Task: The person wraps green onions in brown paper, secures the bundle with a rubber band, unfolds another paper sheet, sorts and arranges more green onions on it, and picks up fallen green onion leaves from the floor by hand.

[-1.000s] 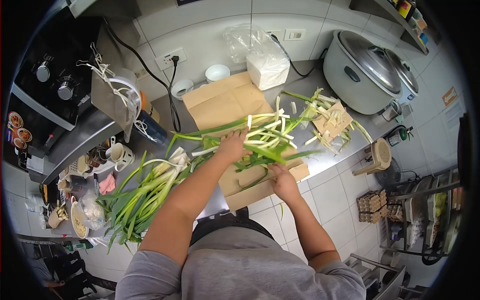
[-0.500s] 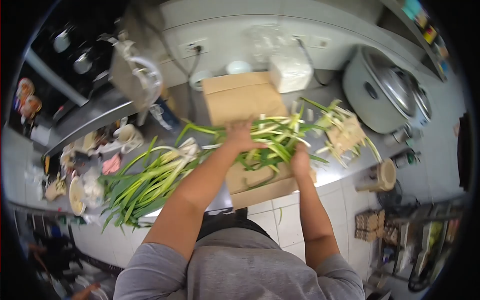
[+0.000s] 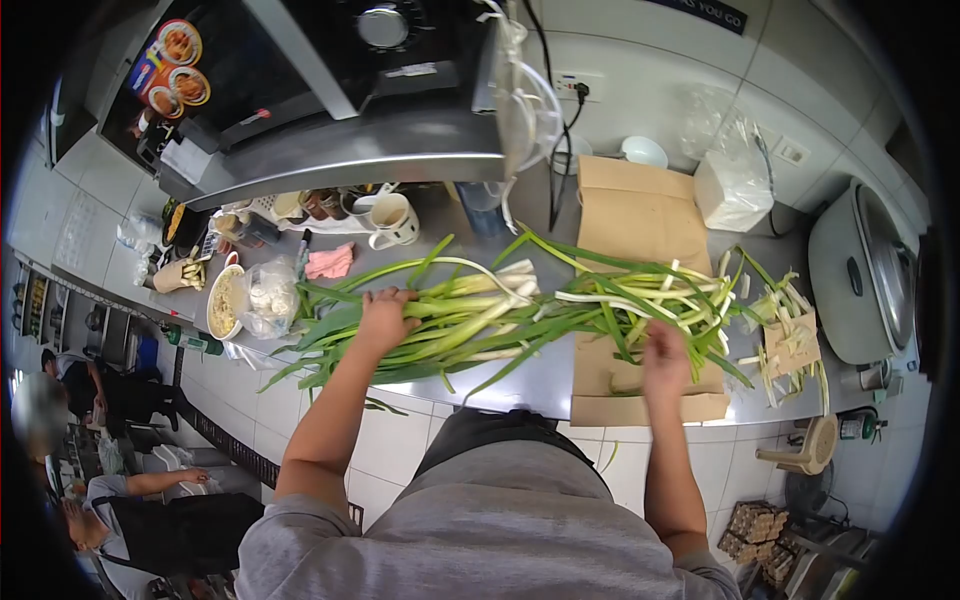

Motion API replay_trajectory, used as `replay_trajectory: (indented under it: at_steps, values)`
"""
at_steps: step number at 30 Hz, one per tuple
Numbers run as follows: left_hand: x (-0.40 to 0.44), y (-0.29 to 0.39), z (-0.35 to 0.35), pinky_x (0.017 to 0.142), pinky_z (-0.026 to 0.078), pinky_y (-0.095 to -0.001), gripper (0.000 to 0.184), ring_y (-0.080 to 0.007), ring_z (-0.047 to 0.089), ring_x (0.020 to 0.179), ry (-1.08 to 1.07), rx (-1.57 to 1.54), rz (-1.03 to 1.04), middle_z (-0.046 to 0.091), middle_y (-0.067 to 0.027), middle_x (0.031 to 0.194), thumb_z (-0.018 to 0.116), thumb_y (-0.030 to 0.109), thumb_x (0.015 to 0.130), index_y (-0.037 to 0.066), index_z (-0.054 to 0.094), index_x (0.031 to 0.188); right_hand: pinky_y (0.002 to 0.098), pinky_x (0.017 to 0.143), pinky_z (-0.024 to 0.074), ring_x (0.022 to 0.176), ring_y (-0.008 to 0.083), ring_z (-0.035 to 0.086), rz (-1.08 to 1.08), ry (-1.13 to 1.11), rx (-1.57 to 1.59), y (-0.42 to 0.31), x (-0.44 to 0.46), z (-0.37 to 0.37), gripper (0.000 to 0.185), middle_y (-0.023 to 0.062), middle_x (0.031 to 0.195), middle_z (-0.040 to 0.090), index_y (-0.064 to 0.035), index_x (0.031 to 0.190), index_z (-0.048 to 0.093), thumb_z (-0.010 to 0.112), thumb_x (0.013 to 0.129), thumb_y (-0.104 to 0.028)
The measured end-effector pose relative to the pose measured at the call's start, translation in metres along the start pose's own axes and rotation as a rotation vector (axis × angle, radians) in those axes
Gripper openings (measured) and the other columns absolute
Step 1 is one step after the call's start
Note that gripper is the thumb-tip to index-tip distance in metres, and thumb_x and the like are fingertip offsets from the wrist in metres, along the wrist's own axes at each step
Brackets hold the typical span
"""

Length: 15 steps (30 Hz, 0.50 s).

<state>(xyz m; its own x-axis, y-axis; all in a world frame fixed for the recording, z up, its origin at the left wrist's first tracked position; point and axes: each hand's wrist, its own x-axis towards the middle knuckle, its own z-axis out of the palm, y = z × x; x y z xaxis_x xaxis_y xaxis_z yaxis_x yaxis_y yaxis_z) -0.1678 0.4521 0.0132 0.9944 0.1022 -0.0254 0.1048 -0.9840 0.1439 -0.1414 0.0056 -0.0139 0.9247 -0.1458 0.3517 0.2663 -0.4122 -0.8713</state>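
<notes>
A bundle of leeks lies on the steel counter, green leaves to the left and white ends to the right. My left hand is over its leafy part, fingers curled around some stalks. Further right, a loose pile of leek stalks is spread across brown paper. My right hand is at the near side of that pile with its fingers bent together; whatever is between them is too small to make out. Trimmed leek scraps lie around a brown piece of cardboard at the right.
A large grey cooker stands at the right end. A black oven overhangs the back left. A mug, a pink cloth, a plastic bag and a bowl sit at the left. People are at lower left.
My left hand has moved from the pile on the paper to the leek bundle at the left. My right hand stays by the pile. The view has swung left.
</notes>
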Motion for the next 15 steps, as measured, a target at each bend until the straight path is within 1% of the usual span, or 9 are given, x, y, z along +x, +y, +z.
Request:
replay_trajectory:
  at_steps: [1, 2, 3, 5, 8, 9, 11, 14, 15]
  values:
    - [0.001, -0.006, -0.003, 0.109, 0.033, -0.0507, 0.033, -0.0329, 0.056, 0.112, 0.01, 0.0, -0.003, 0.065, -0.012, 0.109, 0.074, 0.019, 0.08, 0.01, 0.067, 0.111, 0.0319, 0.075, 0.053, 0.088, 0.0232, 0.064, 0.022, -0.16, -0.106, -0.034, 0.002, 0.029, 0.029, 0.012, 0.1, 0.067, -0.0054, 0.111, 0.065, 0.06, 0.084, 0.003]
    - [0.005, -0.007, -0.005, 0.11, 0.032, -0.0518, 0.033, -0.0328, 0.056, 0.112, 0.015, 0.007, 0.064, 0.064, -0.0121, 0.11, 0.074, 0.019, 0.079, 0.009, 0.066, 0.11, 0.0369, 0.081, 0.0526, 0.094, 0.0282, 0.064, -0.061, -0.312, 0.005, -0.063, 0.005, 0.059, 0.027, 0.0142, 0.102, 0.067, -0.0059, 0.109, 0.066, 0.064, 0.083, -0.001]
    - [0.007, -0.007, -0.005, 0.111, 0.03, -0.0529, 0.034, -0.0327, 0.057, 0.112, 0.016, 0.012, 0.131, 0.064, -0.0121, 0.11, 0.074, 0.02, 0.078, 0.009, 0.066, 0.109, 0.0401, 0.085, 0.0509, 0.097, 0.0326, 0.062, -0.323, -0.375, -0.054, -0.086, 0.008, 0.088, 0.026, 0.0143, 0.102, 0.066, -0.0061, 0.109, 0.066, 0.066, 0.082, -0.004]
    - [0.006, -0.005, -0.011, 0.111, 0.03, -0.0531, 0.03, -0.0317, 0.058, 0.108, 0.127, -0.025, 0.194, 0.065, -0.0111, 0.106, 0.075, 0.02, 0.078, 0.008, 0.065, 0.104, 0.0426, 0.087, 0.0493, 0.098, 0.0354, 0.061, -0.493, -0.521, -0.031, -0.117, 0.01, 0.144, 0.03, 0.0147, 0.102, 0.066, -0.0064, 0.11, 0.066, 0.071, 0.081, -0.01]
    - [0.002, 0.009, -0.048, 0.104, 0.036, -0.0502, 0.027, -0.0304, 0.061, 0.102, 0.172, -0.049, 0.363, 0.067, -0.0113, 0.098, 0.072, 0.017, 0.079, 0.007, 0.064, 0.103, 0.0428, 0.085, 0.0491, 0.098, 0.0347, 0.061, -0.627, -0.466, -0.051, -0.137, 0.013, 0.212, 0.035, 0.0147, 0.104, 0.066, -0.0056, 0.111, 0.066, 0.074, 0.078, -0.015]
    - [-0.001, 0.007, -0.056, 0.101, 0.038, -0.0498, 0.027, -0.0301, 0.062, 0.099, 0.248, -0.055, 0.399, 0.067, -0.0114, 0.094, 0.072, 0.017, 0.079, 0.008, 0.064, 0.103, 0.0428, 0.085, 0.0491, 0.098, 0.0347, 0.061, -0.664, -0.476, -0.02, -0.141, 0.015, 0.225, 0.035, 0.0147, 0.104, 0.066, -0.0056, 0.111, 0.066, 0.074, 0.078, -0.015]
    - [-0.004, 0.001, -0.071, 0.091, 0.044, -0.0464, 0.026, -0.0299, 0.064, 0.095, 0.242, -0.018, 0.341, 0.067, -0.0123, 0.095, 0.071, 0.018, 0.08, 0.009, 0.063, 0.103, 0.0423, 0.082, 0.0488, 0.095, 0.0333, 0.062, -0.461, -0.626, 0.084, -0.136, 0.021, 0.234, 0.032, 0.0136, 0.101, 0.067, -0.0047, 0.107, 0.068, 0.074, 0.078, -0.018]
    - [-0.012, 0.001, -0.088, 0.08, 0.049, -0.0445, 0.026, -0.0316, 0.066, 0.087, 0.197, -0.096, 0.249, 0.068, -0.0128, 0.09, 0.07, 0.023, 0.082, 0.007, 0.062, 0.1, 0.0409, 0.081, 0.0485, 0.091, 0.0329, 0.063, -0.595, -0.645, 0.056, -0.152, 0.026, 0.238, 0.026, 0.0125, 0.098, 0.069, -0.0037, 0.101, 0.07, 0.072, 0.08, -0.017]
    - [-0.014, 0.005, -0.099, 0.076, 0.05, -0.0443, 0.025, -0.033, 0.066, 0.084, 0.098, -0.131, 0.208, 0.067, -0.0136, 0.086, 0.07, 0.025, 0.083, 0.007, 0.062, 0.098, 0.0403, 0.08, 0.0485, 0.089, 0.033, 0.063, -0.588, -0.661, 0.068, -0.153, 0.022, 0.237, 0.024, 0.0123, 0.096, 0.069, -0.0036, 0.1, 0.07, 0.071, 0.081, -0.017]
